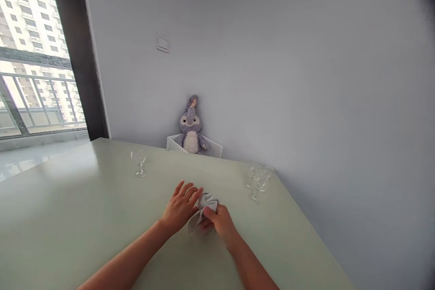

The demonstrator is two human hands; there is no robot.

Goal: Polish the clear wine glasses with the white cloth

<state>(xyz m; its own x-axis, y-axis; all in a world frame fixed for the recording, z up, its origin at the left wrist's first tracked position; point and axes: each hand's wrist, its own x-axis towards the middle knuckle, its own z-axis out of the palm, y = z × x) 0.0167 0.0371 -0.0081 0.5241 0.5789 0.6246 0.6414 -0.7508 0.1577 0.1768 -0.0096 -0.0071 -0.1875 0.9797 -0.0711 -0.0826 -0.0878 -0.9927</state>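
A pale green table (pixel 68 222) is set against a grey wall (pixel 306 77). Beyond its far edge, a plush toy (pixel 190 140) is seated in a white perforated basket (pixel 214 148). A switch (pixel 163 45) is mounted above and to the left of the toy; farther left of it, a railing (pixel 41 79) and a tall building (pixel 37 13) are seen through the window. A stemmed glass (pixel 140 173) is stood left of the toy, nearer the viewer, and several glasses (pixel 260 179) are grouped to its right.

In front of the toy, a light cloth (pixel 210 200) is grasped by the right hand (pixel 219 219), thumb pressed on top. The left hand (pixel 180 208) is held open, fingers outstretched, at the cloth's left side; whether contact is made cannot be told. Whether anything is wrapped inside is unclear.
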